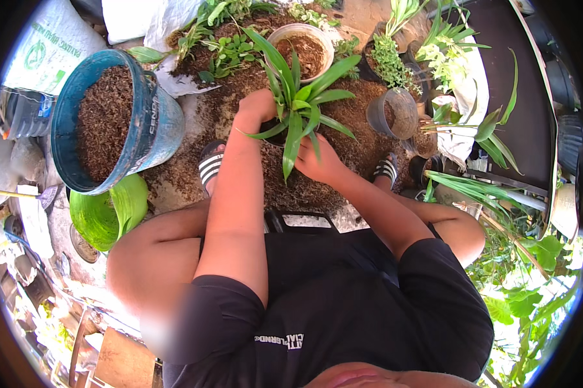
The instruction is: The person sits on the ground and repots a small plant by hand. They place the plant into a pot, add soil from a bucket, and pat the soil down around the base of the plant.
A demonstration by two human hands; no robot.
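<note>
Green strap leaves of a plant are framed by both hands over soil-strewn ground. Seemingly, it is being settled in its dark pot; steady firming around its base would be called for. Whether the left hand or right hand is clamped cannot be told, fingertips being hidden. Brown soil is held in the blue bucket and pale pot.

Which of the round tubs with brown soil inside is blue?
The big bucket on the left side. Its wall is blue, while the smaller round tub just beyond the leafy plant is whitish.
</note>
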